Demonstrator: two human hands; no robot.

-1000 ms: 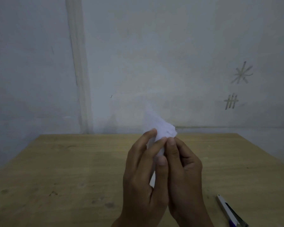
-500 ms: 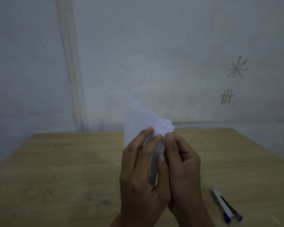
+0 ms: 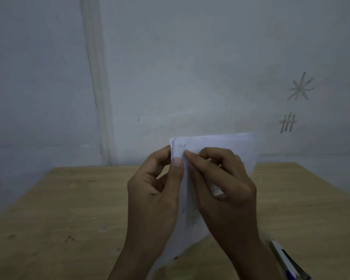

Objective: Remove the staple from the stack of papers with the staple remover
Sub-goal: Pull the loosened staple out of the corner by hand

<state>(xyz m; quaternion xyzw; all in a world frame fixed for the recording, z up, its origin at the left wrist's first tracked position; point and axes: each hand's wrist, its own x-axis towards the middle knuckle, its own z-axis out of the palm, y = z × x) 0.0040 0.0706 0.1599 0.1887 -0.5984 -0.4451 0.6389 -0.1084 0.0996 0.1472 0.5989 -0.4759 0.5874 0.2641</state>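
So here's where I'm at: basically still at the start. I've got the stack of papers (image 3: pixel 216 150) held upright in the air over the bench (image 3: pixel 69 209), and the staple (image 3: pixel 182 145) is still sitting in the sheets, up at the corner around 11 o'clock of the stack. It looks like a short thin mark there, so nothing's been pulled out yet as far as I can tell.

My left hand (image 3: pixel 156 190) is pinching the left edge of the stack, thumb in front just below the staple, the other fingers wrapped behind the paper. My right hand (image 3: pixel 222 182) is pinching the sheets too, with a fingertip (image 3: pixel 187 152) pressed right beside the staple, touching the paper just under it. Feels like I'm just locating or picking at it, not actually removing it.

The remover isn't in either hand. There's a slim white and dark blue tool (image 3: pixel 287 261) lying on the bench at about 4 o'clock from my hands, well apart from the paper. It's dim and partly cut off by the frame edge, so I can't swear that's the staple remover, but I'd guess so.

So what's left: put a hand on that tool, get it under the staple, lever it out. Pretty much the whole job.
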